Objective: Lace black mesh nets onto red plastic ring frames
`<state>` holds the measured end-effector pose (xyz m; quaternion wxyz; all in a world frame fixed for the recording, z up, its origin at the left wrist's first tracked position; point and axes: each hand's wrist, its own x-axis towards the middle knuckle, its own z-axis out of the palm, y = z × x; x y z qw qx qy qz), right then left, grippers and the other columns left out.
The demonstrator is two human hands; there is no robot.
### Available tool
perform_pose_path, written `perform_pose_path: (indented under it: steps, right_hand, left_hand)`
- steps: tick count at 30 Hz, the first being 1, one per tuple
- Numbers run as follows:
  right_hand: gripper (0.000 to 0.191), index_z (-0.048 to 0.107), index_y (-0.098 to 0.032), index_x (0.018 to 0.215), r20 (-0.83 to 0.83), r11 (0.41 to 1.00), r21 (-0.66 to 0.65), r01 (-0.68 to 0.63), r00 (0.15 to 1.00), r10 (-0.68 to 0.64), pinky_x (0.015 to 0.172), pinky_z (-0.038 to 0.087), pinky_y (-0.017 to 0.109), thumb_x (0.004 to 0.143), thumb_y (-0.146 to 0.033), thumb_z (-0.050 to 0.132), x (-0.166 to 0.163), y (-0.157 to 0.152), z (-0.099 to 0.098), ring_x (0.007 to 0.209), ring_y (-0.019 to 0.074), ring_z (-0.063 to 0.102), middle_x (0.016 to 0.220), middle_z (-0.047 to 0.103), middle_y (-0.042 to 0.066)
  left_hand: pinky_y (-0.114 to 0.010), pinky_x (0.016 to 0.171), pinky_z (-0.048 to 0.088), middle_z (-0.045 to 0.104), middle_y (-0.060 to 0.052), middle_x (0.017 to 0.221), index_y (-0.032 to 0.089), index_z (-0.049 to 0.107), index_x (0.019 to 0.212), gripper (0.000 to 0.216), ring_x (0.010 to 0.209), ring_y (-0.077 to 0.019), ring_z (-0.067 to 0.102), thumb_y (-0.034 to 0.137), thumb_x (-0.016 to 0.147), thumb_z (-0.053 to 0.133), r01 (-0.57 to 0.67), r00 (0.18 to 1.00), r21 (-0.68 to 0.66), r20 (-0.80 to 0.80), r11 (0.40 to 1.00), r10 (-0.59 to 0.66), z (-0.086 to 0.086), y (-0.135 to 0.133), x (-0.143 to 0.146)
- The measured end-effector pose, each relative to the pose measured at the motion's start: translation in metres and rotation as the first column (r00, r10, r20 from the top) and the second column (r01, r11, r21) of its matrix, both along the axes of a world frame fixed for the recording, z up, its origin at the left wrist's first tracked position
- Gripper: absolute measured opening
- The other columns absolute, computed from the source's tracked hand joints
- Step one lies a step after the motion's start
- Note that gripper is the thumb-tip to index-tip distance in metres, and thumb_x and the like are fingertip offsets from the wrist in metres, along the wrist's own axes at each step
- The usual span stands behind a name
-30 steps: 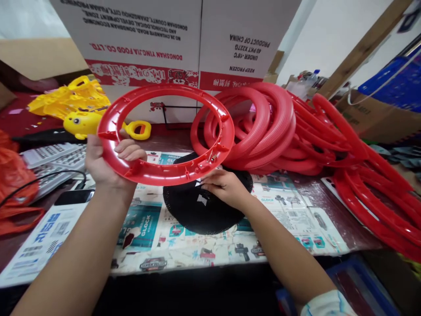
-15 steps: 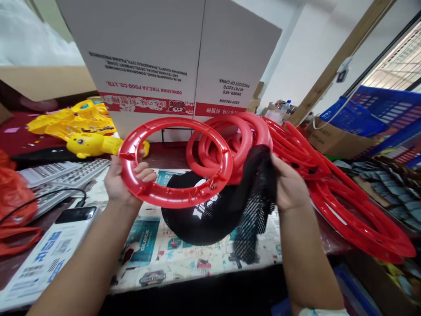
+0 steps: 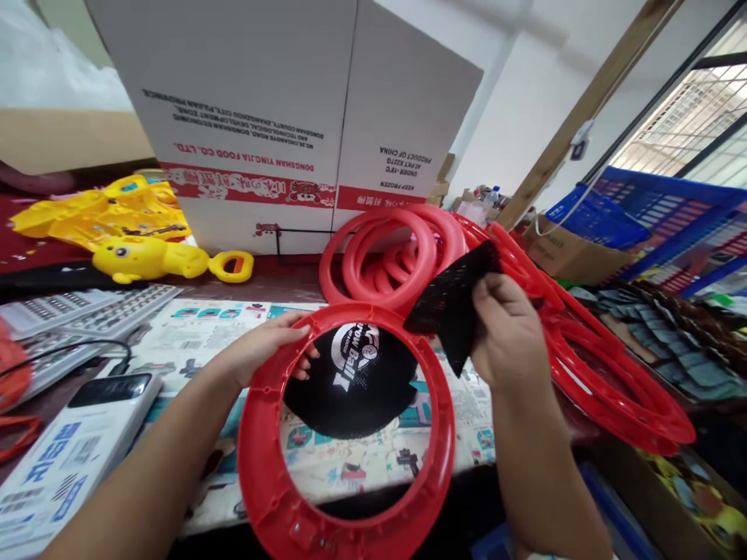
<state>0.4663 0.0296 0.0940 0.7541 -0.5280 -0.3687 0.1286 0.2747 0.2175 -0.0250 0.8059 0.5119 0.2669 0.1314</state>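
My left hand (image 3: 274, 350) grips the upper left rim of a red plastic ring (image 3: 435, 404), thumb on top and fingertips curled through the opening. The ring is tilted towards me, its ribbed side showing. My right hand (image 3: 505, 327) pinches a piece of black mesh fabric (image 3: 452, 303) above the ring's upper right rim. Through the ring shows a round black mesh sheet (image 3: 350, 397) with white lettering, lying on the printed cardboard (image 3: 204, 311). Whether the pinched fabric belongs to that sheet I cannot tell.
Several pinkish-red rings (image 3: 379, 257) lean before a large white carton (image 3: 245, 101). More red rings (image 3: 612, 373) are piled at the right. At the left are a yellow toy (image 3: 152, 260), keyboards (image 3: 117, 311) and a phone (image 3: 110, 389) on a white box (image 3: 70, 451). A blue basket (image 3: 671, 210) stands at back right.
The red ring has come down and towards me, from upper left to over the black sheet. My right hand still holds the black mesh, now lifted and folded to a point.
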Motion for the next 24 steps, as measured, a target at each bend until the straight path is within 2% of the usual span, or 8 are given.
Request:
perform_pose_path:
  steps: [3, 6, 9, 12, 16, 18, 20, 24]
  right_hand:
    - [0.022, 0.058, -0.025, 0.084, -0.077, 0.993, -0.072, -0.099, 0.993, 0.093, 0.067, 0.057, 0.029, 0.074, -0.039, 0.072, 0.001, 0.014, -0.014, 0.074, 0.0149, 0.066, 0.076, 0.066, -0.003]
    - [0.028, 0.055, -0.023, 0.084, -0.156, 0.977, -0.103, -0.188, 0.973, 0.171, 0.063, 0.056, 0.026, 0.073, -0.041, 0.073, 0.011, 0.026, -0.023, 0.069, 0.0138, 0.065, 0.074, 0.066, -0.003]
    - [0.027, 0.056, -0.023, 0.084, -0.199, 0.947, -0.122, -0.295, 0.942, 0.268, 0.059, 0.055, 0.023, 0.074, -0.041, 0.072, 0.014, 0.036, -0.037, 0.064, 0.0120, 0.063, 0.073, 0.065, -0.004]
    - [0.025, 0.057, -0.023, 0.084, -0.203, 0.923, -0.126, -0.365, 0.920, 0.336, 0.063, 0.055, 0.025, 0.077, -0.044, 0.070, 0.003, 0.040, -0.057, 0.067, 0.0133, 0.065, 0.074, 0.066, -0.003]
    - [0.023, 0.064, -0.019, 0.078, -0.099, 0.852, -0.182, -0.492, 0.871, 0.481, 0.089, 0.052, 0.030, 0.078, -0.042, 0.070, -0.024, 0.034, -0.074, 0.099, 0.0181, 0.064, 0.103, 0.067, 0.004]
    - [0.021, 0.069, -0.021, 0.092, 0.104, 0.739, -0.309, -0.598, 0.751, 0.652, 0.104, 0.041, 0.033, 0.085, -0.039, 0.063, -0.033, 0.028, -0.073, 0.118, 0.0190, 0.055, 0.122, 0.060, 0.006]
    - [0.025, 0.067, -0.023, 0.107, 0.253, 0.677, -0.417, -0.606, 0.638, 0.727, 0.109, 0.035, 0.034, 0.092, -0.037, 0.053, -0.035, 0.024, -0.070, 0.127, 0.0186, 0.048, 0.129, 0.056, 0.006]
    - [0.025, 0.067, -0.024, 0.105, 0.383, 0.769, -0.415, -0.487, 0.673, 0.633, 0.100, 0.045, 0.033, 0.095, -0.033, 0.046, -0.030, 0.019, -0.071, 0.111, 0.0175, 0.057, 0.113, 0.063, 0.006]
  left_hand:
    - [-0.031, 0.052, 0.052, 0.068, -0.003, 0.069, 0.018, 0.061, 0.099, 0.027, 0.054, -0.0192, 0.063, 0.027, 0.075, 0.068, 0.030, 0.993, 0.144, -0.116, 0.989, -0.013, -0.008, 0.006, -0.001]
    - [-0.032, 0.064, 0.052, 0.065, 0.000, 0.072, 0.014, 0.063, 0.080, 0.011, 0.065, -0.0168, 0.062, 0.024, 0.077, 0.068, -0.046, 0.978, 0.323, -0.177, 0.945, 0.108, -0.016, 0.017, -0.001]
    - [-0.040, 0.088, 0.047, 0.066, -0.004, 0.092, 0.015, 0.063, 0.076, 0.010, 0.098, -0.0219, 0.059, 0.023, 0.079, 0.068, -0.185, 0.954, 0.453, -0.128, 0.872, 0.269, -0.016, 0.023, 0.001]
    - [-0.042, 0.104, 0.036, 0.063, -0.009, 0.116, 0.021, 0.068, 0.087, 0.016, 0.129, -0.0309, 0.040, 0.028, 0.073, 0.071, -0.296, 0.941, 0.491, 0.002, 0.819, 0.339, -0.007, 0.011, 0.005]
    - [-0.042, 0.094, 0.046, 0.068, -0.011, 0.113, 0.021, 0.068, 0.107, 0.053, 0.116, -0.0328, 0.055, 0.063, 0.077, 0.059, -0.176, 0.982, 0.385, 0.135, 0.906, 0.133, -0.002, -0.025, 0.013]
    - [-0.041, 0.080, 0.053, 0.072, -0.011, 0.100, 0.021, 0.067, 0.108, 0.069, 0.099, -0.0317, 0.064, 0.078, 0.073, 0.048, -0.091, 0.984, 0.294, 0.175, 0.952, 0.040, -0.004, -0.041, 0.015]
    - [-0.035, 0.073, 0.055, 0.073, -0.007, 0.094, 0.025, 0.065, 0.110, 0.060, 0.088, -0.0264, 0.068, 0.072, 0.076, 0.052, -0.048, 0.980, 0.206, 0.199, 0.977, 0.006, -0.006, -0.051, 0.016]
    - [-0.022, 0.066, 0.053, 0.074, 0.000, 0.093, 0.029, 0.064, 0.109, 0.030, 0.078, -0.0163, 0.069, 0.045, 0.084, 0.062, -0.018, 0.961, -0.091, 0.272, 0.996, 0.043, -0.002, -0.055, 0.018]
